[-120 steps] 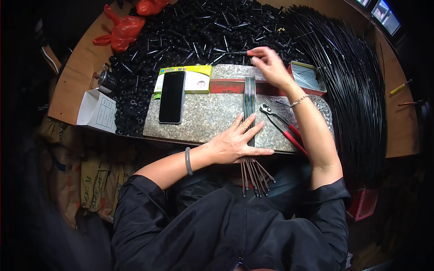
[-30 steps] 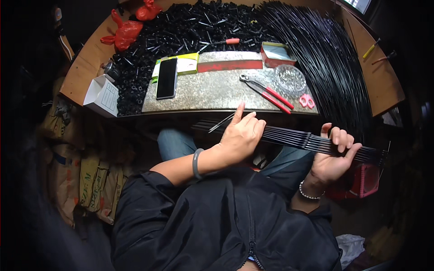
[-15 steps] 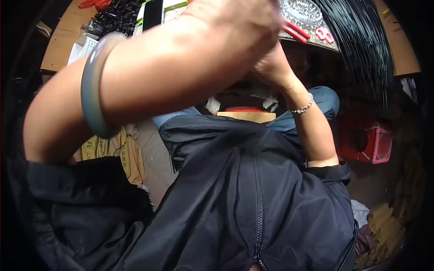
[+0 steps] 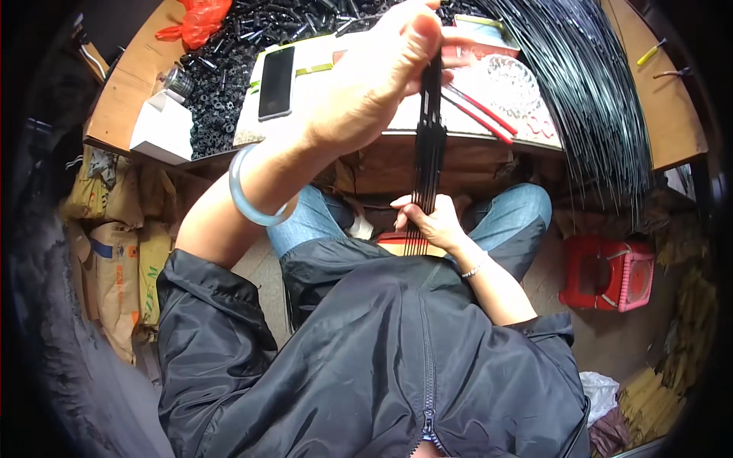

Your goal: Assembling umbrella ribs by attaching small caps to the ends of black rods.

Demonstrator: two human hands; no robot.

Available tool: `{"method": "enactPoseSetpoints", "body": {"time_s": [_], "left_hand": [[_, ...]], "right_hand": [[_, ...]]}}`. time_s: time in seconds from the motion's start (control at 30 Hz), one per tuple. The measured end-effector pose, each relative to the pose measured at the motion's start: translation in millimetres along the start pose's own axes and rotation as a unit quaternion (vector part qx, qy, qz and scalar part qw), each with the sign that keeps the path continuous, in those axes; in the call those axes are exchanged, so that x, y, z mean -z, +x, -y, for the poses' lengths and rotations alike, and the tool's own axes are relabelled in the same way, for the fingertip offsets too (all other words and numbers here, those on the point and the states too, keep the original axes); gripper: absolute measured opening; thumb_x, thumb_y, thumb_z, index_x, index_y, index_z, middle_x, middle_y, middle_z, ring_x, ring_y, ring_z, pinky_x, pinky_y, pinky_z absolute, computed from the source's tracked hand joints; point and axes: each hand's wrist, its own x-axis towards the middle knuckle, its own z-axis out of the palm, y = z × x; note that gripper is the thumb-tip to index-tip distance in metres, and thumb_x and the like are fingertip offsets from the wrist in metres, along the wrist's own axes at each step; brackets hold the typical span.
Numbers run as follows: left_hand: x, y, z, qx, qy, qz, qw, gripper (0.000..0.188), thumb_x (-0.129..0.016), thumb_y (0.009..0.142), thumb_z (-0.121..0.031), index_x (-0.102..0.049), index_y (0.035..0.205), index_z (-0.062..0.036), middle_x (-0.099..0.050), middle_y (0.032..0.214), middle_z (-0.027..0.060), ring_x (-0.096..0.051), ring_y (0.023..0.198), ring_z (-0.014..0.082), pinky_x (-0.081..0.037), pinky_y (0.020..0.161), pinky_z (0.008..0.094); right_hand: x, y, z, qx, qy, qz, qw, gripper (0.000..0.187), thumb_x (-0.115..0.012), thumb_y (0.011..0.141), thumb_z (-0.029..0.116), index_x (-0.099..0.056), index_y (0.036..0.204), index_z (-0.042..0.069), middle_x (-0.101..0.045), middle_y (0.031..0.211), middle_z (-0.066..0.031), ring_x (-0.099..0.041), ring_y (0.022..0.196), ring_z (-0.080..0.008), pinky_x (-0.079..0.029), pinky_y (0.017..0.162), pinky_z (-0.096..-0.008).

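A narrow bundle of thin black rods (image 4: 429, 141) with dark fittings along it runs upright in front of me, from over the table edge down to my lap. My left hand (image 4: 374, 84) holds its upper part, the thumb on the near side and some fingertips showing to the right of the rods. A pale bangle circles my left forearm. Lower down, my right hand (image 4: 437, 224) is closed round the rods, whose thin ends stick out below the fingers. The top end of the bundle is hidden behind my left hand.
On the table lie a phone (image 4: 276, 84), red-handled pliers (image 4: 481, 113), a clear glass dish (image 4: 513, 82) and heaps of small black parts (image 4: 214, 114). Long dark rods (image 4: 588, 84) overhang the right edge. A white box (image 4: 163, 126) stands left; a red plastic stool (image 4: 607, 273) is on the floor.
My left arm has swung back from across the view, and my hands have drawn apart, the right one lower. The black rod bundle now shows between them; more of the table is visible.
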Motion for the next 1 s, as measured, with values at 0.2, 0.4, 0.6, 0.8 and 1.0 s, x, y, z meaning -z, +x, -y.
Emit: {"method": "enactPoseSetpoints", "body": {"time_s": [0.2,0.4,0.6,0.8,1.0], "left_hand": [[1,9,-1,-0.005,0.106,0.07,0.992,0.054,-0.049,0.091,-0.011,-0.021,0.135,0.004,-0.062,0.103,0.0159,-0.06,0.095,0.0171,-0.044,0.089,0.0284],[-4,-2,1,0.036,0.088,0.066,0.993,0.028,-0.046,0.092,-0.009,-0.046,0.118,0.0011,-0.063,0.098,0.0105,-0.06,0.094,0.0139,-0.046,0.088,0.0263],[-49,-37,-17,-0.068,0.195,0.154,0.966,0.027,-0.056,0.082,0.002,-0.057,0.109,0.0013,-0.064,0.093,0.013,-0.064,0.085,0.0227,-0.05,0.077,0.0278],[-47,-54,2,-0.173,0.109,0.279,0.938,0.076,-0.055,0.078,-0.056,-0.047,0.121,0.0071,-0.052,0.12,0.0184,-0.046,0.116,0.0392,-0.03,0.102,0.0473],[35,-28,93,-0.123,0.259,-0.192,0.939,0.044,-0.038,0.096,-0.036,-0.057,0.106,0.0026,-0.061,0.103,0.0147,-0.056,0.098,0.0194,-0.042,0.088,0.0314]], "right_hand": [[9,4,-14,0.021,-0.001,0.015,1.0,0.023,-0.057,0.089,0.019,-0.062,0.098,-0.002,-0.063,0.072,-0.0063,-0.061,0.071,-0.0133,-0.049,0.068,-0.0263],[19,14,13,-0.001,0.122,0.144,0.982,0.09,-0.064,0.066,0.064,-0.045,0.123,-0.004,-0.063,0.092,-0.01,-0.06,0.085,-0.0143,-0.048,0.08,-0.0271],[15,34,73,-0.113,0.154,-0.063,0.98,0.045,-0.045,0.093,0.039,-0.055,0.095,-0.004,-0.058,0.069,-0.0075,-0.058,0.061,-0.0129,-0.049,0.058,-0.0263],[12,23,50,-0.035,0.095,-0.022,0.995,0.049,-0.038,0.094,0.043,-0.055,0.093,-0.003,-0.055,0.058,-0.007,-0.056,0.049,-0.0135,-0.049,0.05,-0.0255],[-2,26,57,-0.014,0.062,-0.028,0.998,0.045,-0.037,0.096,0.039,-0.054,0.092,-0.003,-0.056,0.058,-0.0082,-0.054,0.047,-0.0133,-0.047,0.048,-0.0238]]}}
